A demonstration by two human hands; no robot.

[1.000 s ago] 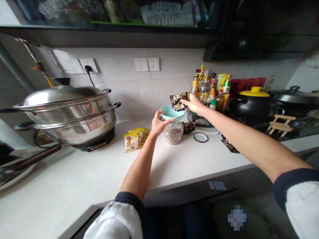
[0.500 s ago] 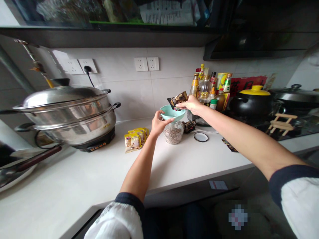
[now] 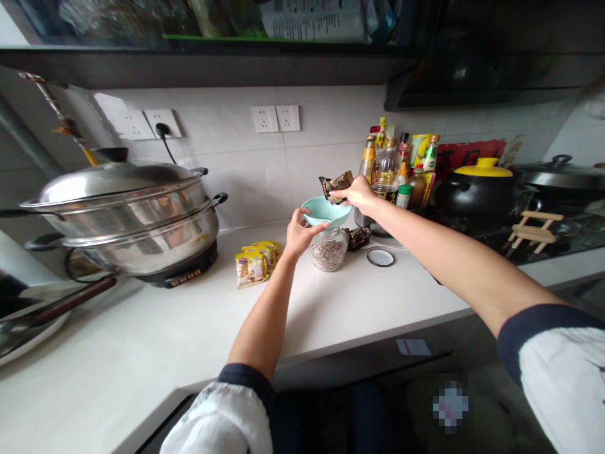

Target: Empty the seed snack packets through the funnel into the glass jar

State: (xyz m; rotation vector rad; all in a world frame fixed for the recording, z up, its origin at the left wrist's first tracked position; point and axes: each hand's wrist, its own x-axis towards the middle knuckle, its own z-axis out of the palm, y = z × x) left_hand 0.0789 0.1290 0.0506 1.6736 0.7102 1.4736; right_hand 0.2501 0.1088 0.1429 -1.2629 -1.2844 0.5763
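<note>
My left hand [image 3: 302, 232] grips the near left rim of a mint-green funnel [image 3: 326, 212], thumb along its front. The funnel sits over the mouth of a glass jar [image 3: 329, 251], which holds small speckled grains or seeds. Above the funnel's right side, my right hand [image 3: 360, 194] is closed on a dark brown and black snack packet [image 3: 337, 186], tilted with its left end over the bowl. Whether anything falls from it, I cannot tell. A round, dark-rimmed lid [image 3: 380, 257] lies on the counter right of the jar, and dark packets [image 3: 359, 238] lie behind it.
Several yellow packets [image 3: 255, 261] lie left of the jar on the white counter [image 3: 189, 334]. A large steel steamer [image 3: 127, 214] stands at left. Bottles [image 3: 388, 165] cluster behind my right arm, with a black pot [image 3: 475, 192] and a small wooden chair-shaped stand [image 3: 534, 231] farther right.
The packet has tilted and crumpled slightly in my right hand, still above the funnel. My left hand keeps its hold on the funnel. The whole view has shifted a little.
</note>
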